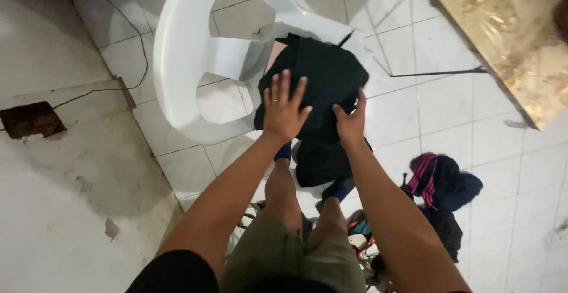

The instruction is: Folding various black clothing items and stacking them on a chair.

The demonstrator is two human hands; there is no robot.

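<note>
Garment handling at a white plastic chair (189,62), head view. I am looking down past both forearms at a dark garment (319,80) that is lying in a rounded heap on the chair seat, part of it hanging over the front edge toward the floor. The left hand (284,107) is resting on the near-left side of the cloth with its fingers (286,86) spread wide and flat, pressing rather than gripping; I cannot see anything closed inside it. The right hand (352,121) is pinching the cloth at its near-right side, thumb and fingers curled onto a fold (how much fabric is caught there I cannot tell).

As to progress, I am judging the work on this piece as partly done: the cloth is already gathered into a compact shape on the seat, yet its edges are looking loose and uneven and the lower part is dangling. More clothing is waiting: a dark bundle with pink stripes (441,180) is lying on the tiled floor (449,115) to the right, well apart from the chair, with further mixed items (361,231) near the feet.
</note>
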